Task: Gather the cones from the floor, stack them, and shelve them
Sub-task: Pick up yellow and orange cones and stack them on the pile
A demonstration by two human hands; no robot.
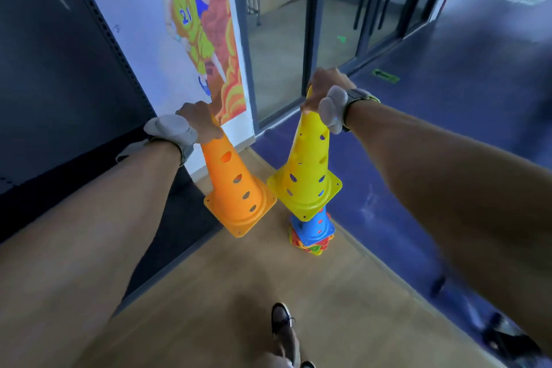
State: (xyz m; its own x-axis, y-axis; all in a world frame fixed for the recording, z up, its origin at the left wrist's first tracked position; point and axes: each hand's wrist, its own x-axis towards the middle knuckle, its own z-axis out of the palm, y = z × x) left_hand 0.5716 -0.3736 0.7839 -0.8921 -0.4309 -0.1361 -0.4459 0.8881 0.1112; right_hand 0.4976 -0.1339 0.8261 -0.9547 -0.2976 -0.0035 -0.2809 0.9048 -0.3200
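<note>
1. Gripping the tip of an orange cone (236, 188), the left hand (198, 122) has its fingers curled tight round the top; the cone hangs tilted, base towards the camera
2. The right hand (324, 89) wraps its fingers round the tip of a yellow cone (307, 176), which sits over the blue cone (310, 231) topping a stack (312, 248) on the tan floor strip (239, 293); whether it is fully seated cannot be told
3. The bases of the two held cones lie just beside each other
4. A shoe (280, 320) shows near the bottom edge; a basketball mural (206, 39) covers the wall behind
</note>
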